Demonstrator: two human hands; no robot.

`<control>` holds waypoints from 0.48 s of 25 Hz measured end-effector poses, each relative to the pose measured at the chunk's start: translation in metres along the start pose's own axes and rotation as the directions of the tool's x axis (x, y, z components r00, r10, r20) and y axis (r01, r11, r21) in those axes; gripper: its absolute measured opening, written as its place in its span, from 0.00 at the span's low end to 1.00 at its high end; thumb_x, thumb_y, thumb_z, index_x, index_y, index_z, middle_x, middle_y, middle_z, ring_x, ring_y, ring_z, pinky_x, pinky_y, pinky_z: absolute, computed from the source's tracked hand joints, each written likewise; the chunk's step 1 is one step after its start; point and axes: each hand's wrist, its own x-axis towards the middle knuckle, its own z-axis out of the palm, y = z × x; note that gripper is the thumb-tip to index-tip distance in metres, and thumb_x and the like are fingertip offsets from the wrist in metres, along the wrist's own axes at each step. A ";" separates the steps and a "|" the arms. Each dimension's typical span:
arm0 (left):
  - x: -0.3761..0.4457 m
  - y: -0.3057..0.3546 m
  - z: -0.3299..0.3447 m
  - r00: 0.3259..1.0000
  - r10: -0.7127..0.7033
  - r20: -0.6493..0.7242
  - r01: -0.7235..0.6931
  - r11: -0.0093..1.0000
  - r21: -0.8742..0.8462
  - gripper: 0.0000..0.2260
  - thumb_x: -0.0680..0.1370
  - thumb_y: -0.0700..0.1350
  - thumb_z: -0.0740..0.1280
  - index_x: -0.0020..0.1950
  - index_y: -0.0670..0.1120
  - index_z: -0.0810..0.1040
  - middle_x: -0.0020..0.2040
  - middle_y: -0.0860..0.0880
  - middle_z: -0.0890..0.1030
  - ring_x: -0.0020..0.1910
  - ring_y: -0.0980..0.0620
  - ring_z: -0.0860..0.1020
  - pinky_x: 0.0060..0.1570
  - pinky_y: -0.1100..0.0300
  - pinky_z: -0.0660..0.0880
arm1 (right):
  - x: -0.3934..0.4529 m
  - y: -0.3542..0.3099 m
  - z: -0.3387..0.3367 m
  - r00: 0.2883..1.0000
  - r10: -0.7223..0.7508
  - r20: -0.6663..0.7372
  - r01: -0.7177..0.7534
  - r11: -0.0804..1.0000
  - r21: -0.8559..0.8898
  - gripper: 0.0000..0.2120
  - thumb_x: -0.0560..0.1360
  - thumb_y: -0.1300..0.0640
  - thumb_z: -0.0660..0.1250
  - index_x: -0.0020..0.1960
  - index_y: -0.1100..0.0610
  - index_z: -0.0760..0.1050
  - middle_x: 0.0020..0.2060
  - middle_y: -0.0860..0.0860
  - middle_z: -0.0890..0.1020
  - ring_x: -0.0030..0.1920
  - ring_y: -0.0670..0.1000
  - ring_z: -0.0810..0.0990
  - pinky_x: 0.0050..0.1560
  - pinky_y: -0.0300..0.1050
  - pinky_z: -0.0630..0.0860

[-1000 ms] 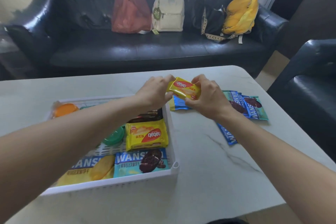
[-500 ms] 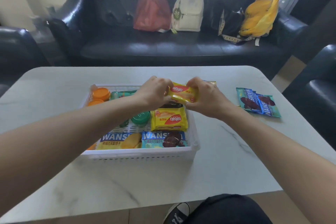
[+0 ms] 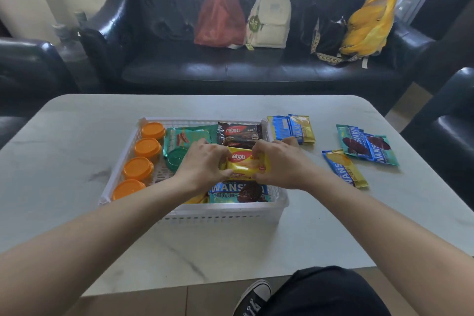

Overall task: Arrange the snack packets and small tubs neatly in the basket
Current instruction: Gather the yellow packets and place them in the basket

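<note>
White marble table stands before a black sofa. On it is a white basket. Both hands grip one yellow packet over the basket's middle: the left hand pinches its left end, the right hand its right end. Four orange tubs stand in a row along the left wall, a green tub just beside them. A brown packet lies at the far side, a blue packet at the near side. More packets lie on the table, right of the basket.

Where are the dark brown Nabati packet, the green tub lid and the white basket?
dark brown Nabati packet [image 3: 239, 133], head view, front face.
green tub lid [image 3: 176, 158], head view, lid top.
white basket [image 3: 220, 215], head view, near wall.
</note>
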 end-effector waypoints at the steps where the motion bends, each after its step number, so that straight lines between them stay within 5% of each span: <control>1: -0.002 0.000 0.003 1.000 0.003 -0.012 -0.003 1.000 0.013 0.16 0.73 0.56 0.72 0.58 0.51 0.82 0.50 0.52 0.84 0.52 0.48 0.72 0.51 0.52 0.71 | -0.001 0.001 0.002 1.000 -0.003 -0.014 0.003 1.000 -0.010 0.22 0.66 0.35 0.68 0.56 0.42 0.69 0.48 0.41 0.77 0.48 0.46 0.69 0.59 0.51 0.60; 5: -0.006 0.001 0.014 0.998 0.017 -0.064 -0.010 0.995 0.100 0.19 0.73 0.58 0.72 0.61 0.52 0.78 0.54 0.51 0.79 0.55 0.49 0.71 0.55 0.54 0.68 | -0.006 0.002 0.006 0.997 0.021 -0.076 -0.022 0.999 -0.023 0.21 0.67 0.38 0.64 0.58 0.42 0.71 0.57 0.42 0.79 0.59 0.48 0.73 0.64 0.53 0.60; 12: -0.014 -0.001 0.033 0.985 -0.008 -0.175 0.027 0.994 0.110 0.20 0.71 0.52 0.75 0.61 0.52 0.78 0.58 0.50 0.77 0.58 0.48 0.71 0.58 0.53 0.69 | -0.015 0.005 0.027 0.979 0.134 -0.151 -0.111 0.982 0.155 0.23 0.67 0.44 0.70 0.60 0.40 0.70 0.61 0.40 0.75 0.63 0.46 0.71 0.62 0.48 0.58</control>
